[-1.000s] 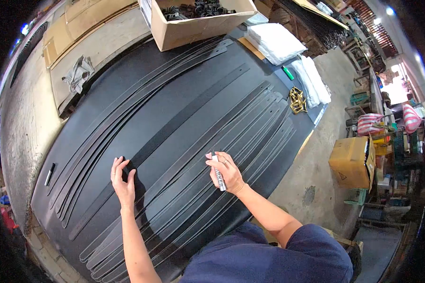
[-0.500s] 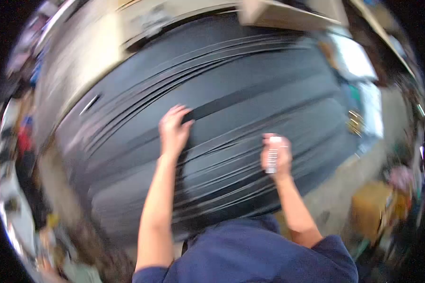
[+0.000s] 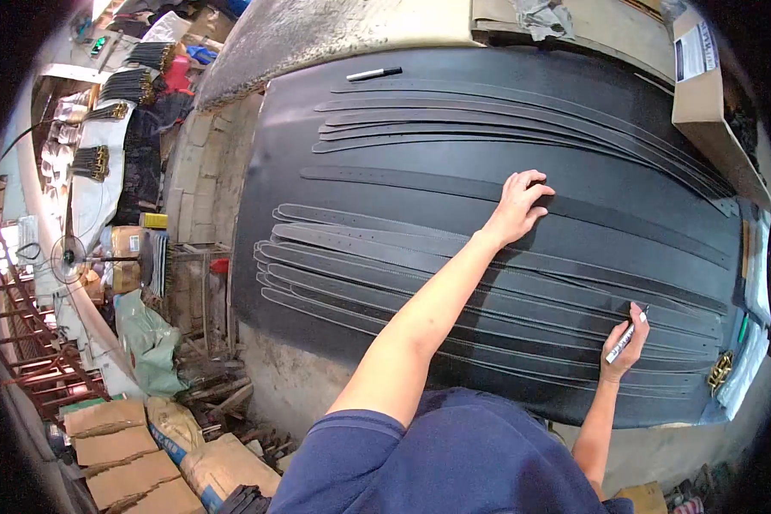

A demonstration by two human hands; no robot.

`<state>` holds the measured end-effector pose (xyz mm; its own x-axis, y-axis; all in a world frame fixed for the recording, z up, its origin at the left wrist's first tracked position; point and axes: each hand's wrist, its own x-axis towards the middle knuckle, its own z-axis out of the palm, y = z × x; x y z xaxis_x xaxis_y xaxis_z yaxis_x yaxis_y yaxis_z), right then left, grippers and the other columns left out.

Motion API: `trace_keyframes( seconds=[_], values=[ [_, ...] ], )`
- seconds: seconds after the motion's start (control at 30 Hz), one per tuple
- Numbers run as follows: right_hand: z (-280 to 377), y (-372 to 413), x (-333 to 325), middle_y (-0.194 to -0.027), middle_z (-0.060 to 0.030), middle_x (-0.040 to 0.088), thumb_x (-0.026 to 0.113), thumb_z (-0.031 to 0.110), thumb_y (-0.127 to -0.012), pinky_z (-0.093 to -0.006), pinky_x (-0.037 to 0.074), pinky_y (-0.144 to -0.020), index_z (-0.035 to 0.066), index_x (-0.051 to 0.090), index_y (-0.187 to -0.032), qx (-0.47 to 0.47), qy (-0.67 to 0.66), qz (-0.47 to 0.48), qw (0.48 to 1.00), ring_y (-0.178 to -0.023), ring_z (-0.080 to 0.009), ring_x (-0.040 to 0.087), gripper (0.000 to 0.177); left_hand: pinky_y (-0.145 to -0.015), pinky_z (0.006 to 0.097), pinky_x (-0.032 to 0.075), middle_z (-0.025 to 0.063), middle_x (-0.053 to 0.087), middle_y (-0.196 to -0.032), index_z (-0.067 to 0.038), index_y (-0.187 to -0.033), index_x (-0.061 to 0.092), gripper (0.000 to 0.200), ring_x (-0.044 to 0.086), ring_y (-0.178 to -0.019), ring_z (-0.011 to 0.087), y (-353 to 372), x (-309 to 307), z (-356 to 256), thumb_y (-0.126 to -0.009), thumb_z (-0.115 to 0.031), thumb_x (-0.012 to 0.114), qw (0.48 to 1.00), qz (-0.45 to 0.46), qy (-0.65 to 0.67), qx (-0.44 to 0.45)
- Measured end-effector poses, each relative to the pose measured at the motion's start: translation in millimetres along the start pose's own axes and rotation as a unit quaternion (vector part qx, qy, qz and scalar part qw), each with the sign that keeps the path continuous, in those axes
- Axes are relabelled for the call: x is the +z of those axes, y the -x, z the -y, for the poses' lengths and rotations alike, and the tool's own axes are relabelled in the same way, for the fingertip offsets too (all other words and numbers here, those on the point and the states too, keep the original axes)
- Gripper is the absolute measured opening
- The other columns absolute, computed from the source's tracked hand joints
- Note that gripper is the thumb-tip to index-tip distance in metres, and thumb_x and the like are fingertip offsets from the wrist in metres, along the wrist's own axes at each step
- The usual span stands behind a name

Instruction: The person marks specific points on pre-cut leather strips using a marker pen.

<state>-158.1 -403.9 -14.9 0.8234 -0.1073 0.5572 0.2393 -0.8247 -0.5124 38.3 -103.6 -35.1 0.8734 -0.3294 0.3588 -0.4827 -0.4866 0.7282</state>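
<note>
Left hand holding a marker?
No, the left hand rests fingers-down on a black strap; the marker is gripped in the right hand.

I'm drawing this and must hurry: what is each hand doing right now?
Left hand: open, fingers resting on a black belt.
Right hand: closed, holding a marker.

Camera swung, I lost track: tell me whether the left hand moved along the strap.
Yes. The left hand has slid along the lone strap, away from its tip, toward the cardboard box.
</note>
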Motion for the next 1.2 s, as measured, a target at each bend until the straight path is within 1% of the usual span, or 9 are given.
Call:
trace_keyframes(
  seconds=[0.2,0.43,0.53,0.77,0.87,0.97,1.07,1.1,1.2],
  values=[
    [1,-1,-1,-0.120,-0.0199,0.065,0.052,-0.012,-0.086,-0.0459,0.047,-0.097,0.000,0.056,-0.119,-0.001,0.007,0.006,1.000,-0.109,-0.0376,0.061,0.035,-0.111,0.0458,0.033,0.0117,0.053,-0.132,-0.011,-0.113,0.064,0.042,0.046,-0.128,0.0337,0,3,-3,-0.074,-0.003,0.077,1.000,-0.010,0.006,-0.019],
    [5,-5,-1,-0.119,-0.0196,0.065,0.051,-0.011,-0.086,-0.0453,0.047,-0.098,0.000,0.056,-0.120,-0.008,0.031,0.003,0.999,-0.109,-0.0379,0.061,0.036,-0.114,0.0564,0.026,0.0107,0.053,-0.130,-0.012,-0.113,0.061,0.043,0.045,-0.132,0.0323,0,4,-12,-0.074,0.002,0.074,0.999,-0.003,-0.003,-0.054],
    [4,-3,-1,-0.119,-0.0197,0.065,0.051,-0.011,-0.087,-0.0454,0.047,-0.099,-0.001,0.057,-0.120,0.000,0.030,0.007,1.000,-0.110,-0.0381,0.061,0.035,-0.115,0.0587,0.024,0.0103,0.053,-0.130,-0.013,-0.114,0.060,0.044,0.044,-0.133,0.0323,1,4,-13,-0.075,0.002,0.073,0.998,-0.004,0.004,-0.062],
    [4,-2,-1,-0.120,-0.0202,0.064,0.051,-0.009,-0.089,-0.0451,0.047,-0.099,-0.002,0.057,-0.119,0.006,0.020,0.006,1.000,-0.111,-0.0371,0.061,0.032,-0.115,0.0589,0.025,0.0102,0.056,-0.126,-0.013,-0.113,0.060,0.044,0.044,-0.133,0.0321,1,6,-13,-0.074,0.003,0.073,0.998,-0.010,-0.002,-0.059],
    [3,-2,0,-0.120,-0.0201,0.064,0.051,-0.009,-0.089,-0.0449,0.047,-0.099,-0.002,0.057,-0.119,0.005,0.020,0.006,1.000,-0.110,-0.0372,0.061,0.031,-0.115,0.0585,0.025,0.0102,0.056,-0.123,-0.013,-0.113,0.060,0.043,0.046,-0.131,0.0317,1,7,-14,-0.074,0.003,0.073,0.998,-0.020,-0.010,-0.056],
    [6,-2,0,-0.120,-0.0198,0.064,0.051,-0.010,-0.088,-0.0444,0.047,-0.099,-0.002,0.058,-0.118,0.006,0.025,0.002,1.000,-0.110,-0.0373,0.061,0.031,-0.113,0.0570,0.027,0.0096,0.057,-0.115,-0.011,-0.110,0.059,0.039,0.051,-0.122,0.0318,0,4,-19,-0.076,0.003,0.072,0.998,-0.020,-0.039,-0.041],
    [10,-6,-3,-0.117,-0.0196,0.065,0.053,-0.011,-0.088,-0.0439,0.048,-0.097,-0.001,0.059,-0.118,0.006,0.017,0.001,1.000,-0.108,-0.0359,0.062,0.032,-0.111,0.0551,0.028,0.0089,0.057,-0.107,-0.010,-0.106,0.057,0.035,0.054,-0.113,0.0316,1,8,-27,-0.076,0.002,0.071,0.994,-0.027,-0.103,-0.029],
    [10,-8,-4,-0.116,-0.0189,0.065,0.054,-0.010,-0.088,-0.0431,0.048,-0.095,-0.001,0.059,-0.118,0.005,0.020,0.009,1.000,-0.107,-0.0342,0.063,0.032,-0.107,0.0539,0.031,0.0083,0.057,-0.099,-0.010,-0.102,0.055,0.029,0.056,-0.105,0.0305,2,7,-33,-0.079,0.002,0.068,0.990,-0.049,-0.134,-0.005],
    [10,-14,-12,-0.115,-0.0180,0.066,0.055,-0.010,-0.089,-0.0416,0.048,-0.095,-0.001,0.058,-0.119,0.066,-0.005,0.042,0.997,-0.106,-0.0334,0.063,0.032,-0.106,0.0528,0.033,0.0080,0.057,-0.094,-0.009,-0.100,0.055,0.022,0.057,-0.101,0.0294,9,11,-32,-0.082,0.000,0.064,0.987,-0.031,-0.160,0.015]
  ],
)
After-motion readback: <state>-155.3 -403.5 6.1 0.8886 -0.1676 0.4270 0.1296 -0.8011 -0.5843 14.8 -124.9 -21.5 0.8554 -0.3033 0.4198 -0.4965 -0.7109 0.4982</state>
